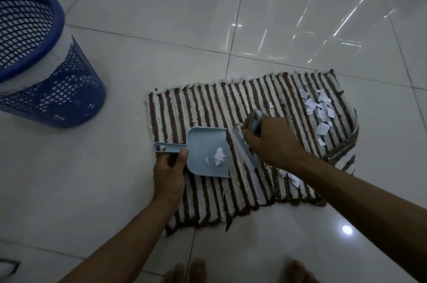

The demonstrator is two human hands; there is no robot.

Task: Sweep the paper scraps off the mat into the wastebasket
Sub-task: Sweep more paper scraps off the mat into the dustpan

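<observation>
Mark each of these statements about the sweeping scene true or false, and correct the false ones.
1. The left hand holds the dustpan by its handle. True.
2. The dustpan is empty. False: a few paper scraps already lie in it.
3. The right hand grips the hand brush at the dustpan's open edge. True.
4. The striped mat is free of paper. False: a cluster of scraps remains near its far right corner, and a few more lie beside the right forearm.
5. The blue mesh wastebasket stands on the mat. False: it stands on the tiled floor, apart from the mat, to the left.
</observation>
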